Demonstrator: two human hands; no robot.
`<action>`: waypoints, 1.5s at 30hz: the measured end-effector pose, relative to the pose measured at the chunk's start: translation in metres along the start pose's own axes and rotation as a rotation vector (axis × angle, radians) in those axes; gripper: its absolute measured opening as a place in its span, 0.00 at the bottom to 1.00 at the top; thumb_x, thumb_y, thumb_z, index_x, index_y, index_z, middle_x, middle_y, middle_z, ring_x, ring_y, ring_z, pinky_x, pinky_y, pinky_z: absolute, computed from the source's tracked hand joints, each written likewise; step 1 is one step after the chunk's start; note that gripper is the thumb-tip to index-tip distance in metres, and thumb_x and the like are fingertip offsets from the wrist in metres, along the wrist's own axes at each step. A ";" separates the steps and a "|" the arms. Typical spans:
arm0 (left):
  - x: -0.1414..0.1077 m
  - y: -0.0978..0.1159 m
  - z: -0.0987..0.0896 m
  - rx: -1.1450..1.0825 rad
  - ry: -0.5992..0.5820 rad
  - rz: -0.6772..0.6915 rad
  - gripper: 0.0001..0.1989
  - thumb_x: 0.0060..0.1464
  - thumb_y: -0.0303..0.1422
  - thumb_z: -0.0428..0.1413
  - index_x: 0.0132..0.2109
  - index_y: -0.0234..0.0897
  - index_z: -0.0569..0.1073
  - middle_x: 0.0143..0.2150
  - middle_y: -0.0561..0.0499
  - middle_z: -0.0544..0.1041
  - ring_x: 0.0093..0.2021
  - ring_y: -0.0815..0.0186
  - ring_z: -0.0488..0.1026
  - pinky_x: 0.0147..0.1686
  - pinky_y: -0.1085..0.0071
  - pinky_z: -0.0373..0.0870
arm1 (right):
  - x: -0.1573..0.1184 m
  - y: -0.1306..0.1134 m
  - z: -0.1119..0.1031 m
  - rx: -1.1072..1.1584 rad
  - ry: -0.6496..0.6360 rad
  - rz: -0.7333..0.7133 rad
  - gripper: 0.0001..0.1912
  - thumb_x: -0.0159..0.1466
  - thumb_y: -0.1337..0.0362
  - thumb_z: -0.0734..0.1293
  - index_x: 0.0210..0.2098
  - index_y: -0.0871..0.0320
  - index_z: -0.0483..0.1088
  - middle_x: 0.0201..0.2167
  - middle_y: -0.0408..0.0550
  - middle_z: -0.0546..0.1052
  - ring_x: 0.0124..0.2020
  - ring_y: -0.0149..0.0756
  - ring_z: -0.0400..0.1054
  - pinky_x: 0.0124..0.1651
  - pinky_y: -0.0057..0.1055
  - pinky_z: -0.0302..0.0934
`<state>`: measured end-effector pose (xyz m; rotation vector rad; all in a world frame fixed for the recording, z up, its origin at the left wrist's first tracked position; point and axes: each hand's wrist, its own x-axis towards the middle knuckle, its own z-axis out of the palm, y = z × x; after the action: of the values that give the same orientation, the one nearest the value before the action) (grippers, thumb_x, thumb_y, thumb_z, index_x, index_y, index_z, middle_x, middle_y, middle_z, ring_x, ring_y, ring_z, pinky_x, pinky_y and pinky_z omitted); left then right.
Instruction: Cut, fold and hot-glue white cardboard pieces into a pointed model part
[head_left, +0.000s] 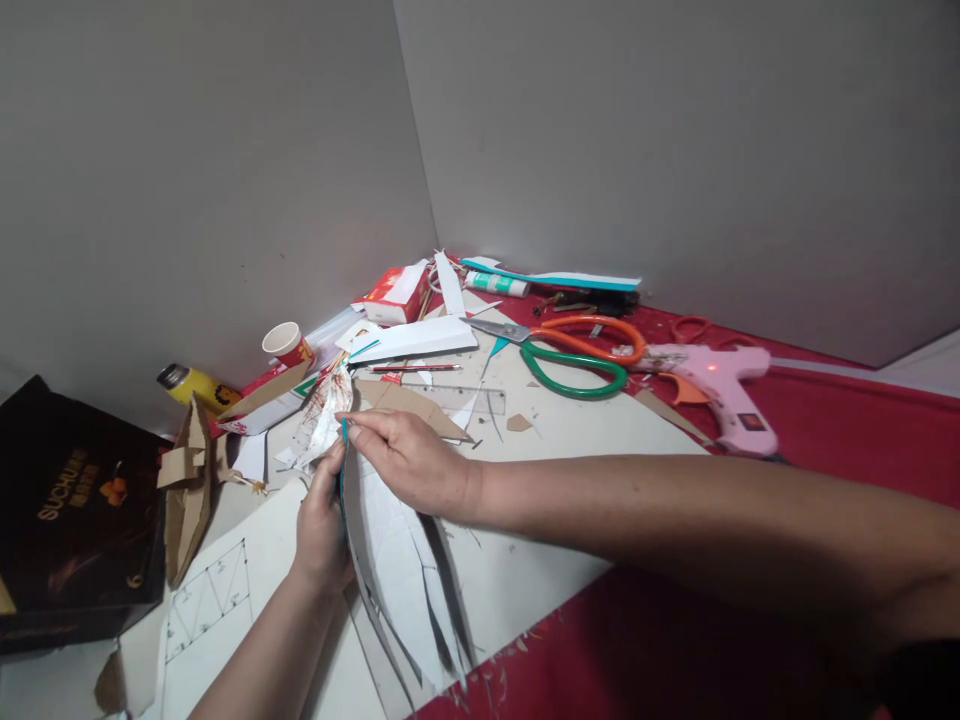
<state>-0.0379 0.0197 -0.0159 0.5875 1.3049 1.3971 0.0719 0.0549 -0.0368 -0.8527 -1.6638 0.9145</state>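
Note:
A long curved piece (401,560), white inside with a dark blue edge, hangs between my hands over the board and splits into strips at its lower end. My left hand (322,520) is wrapped round its left side near the top. At the upper tip my right hand (409,460) pinches the piece, thumb and fingers pressed together beside a small blue strip (345,430). Just behind the hands lie crumpled white paper (324,415) with brown marks and a brown cardboard piece (409,408).
Scissors (574,355) with orange and green handles and a pink glue gun (724,390) lie at the right. A paper cup (287,343), yellow bottle (199,388), black box (82,510) and cardboard boat shape (187,490) stand left. A drawing (217,600) lies front left.

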 end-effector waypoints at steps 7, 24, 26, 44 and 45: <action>-0.004 0.001 -0.002 -0.017 -0.034 -0.043 0.15 0.50 0.17 0.54 0.26 0.39 0.78 0.31 0.57 0.82 0.56 0.65 0.72 0.50 0.80 0.67 | -0.002 -0.004 -0.002 0.247 -0.082 0.082 0.14 0.70 0.64 0.55 0.39 0.59 0.72 0.38 0.47 0.77 0.44 0.35 0.71 0.52 0.33 0.62; -0.001 0.004 -0.008 -0.007 -0.229 -0.368 0.11 0.55 0.33 0.54 0.35 0.30 0.79 0.22 0.47 0.79 0.29 0.53 0.81 0.30 0.65 0.78 | 0.006 -0.006 -0.011 0.634 -0.257 0.278 0.15 0.69 0.67 0.55 0.34 0.62 0.72 0.30 0.44 0.74 0.25 0.25 0.64 0.26 0.20 0.59; -0.001 0.005 -0.009 0.001 -0.240 -0.400 0.11 0.54 0.33 0.55 0.36 0.31 0.80 0.22 0.48 0.79 0.28 0.54 0.80 0.28 0.65 0.78 | 0.006 -0.005 -0.011 0.614 -0.264 0.314 0.15 0.69 0.66 0.55 0.37 0.61 0.73 0.24 0.41 0.70 0.18 0.23 0.59 0.18 0.19 0.53; 0.004 0.000 -0.014 0.002 -0.131 -0.166 0.09 0.44 0.19 0.60 0.32 0.37 0.77 0.20 0.57 0.78 0.25 0.61 0.80 0.21 0.76 0.75 | 0.006 -0.005 -0.012 0.482 -0.326 0.328 0.17 0.68 0.62 0.55 0.42 0.59 0.74 0.21 0.39 0.68 0.11 0.23 0.55 0.09 0.21 0.51; 0.004 0.001 -0.013 -0.018 -0.188 -0.214 0.05 0.47 0.22 0.59 0.31 0.36 0.77 0.19 0.55 0.77 0.24 0.60 0.79 0.22 0.74 0.75 | 0.008 -0.006 -0.011 0.475 -0.331 0.354 0.16 0.68 0.63 0.55 0.42 0.59 0.74 0.20 0.38 0.67 0.11 0.24 0.55 0.09 0.21 0.51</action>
<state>-0.0509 0.0187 -0.0200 0.5369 1.1671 1.1491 0.0800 0.0607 -0.0265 -0.6988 -1.4873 1.6923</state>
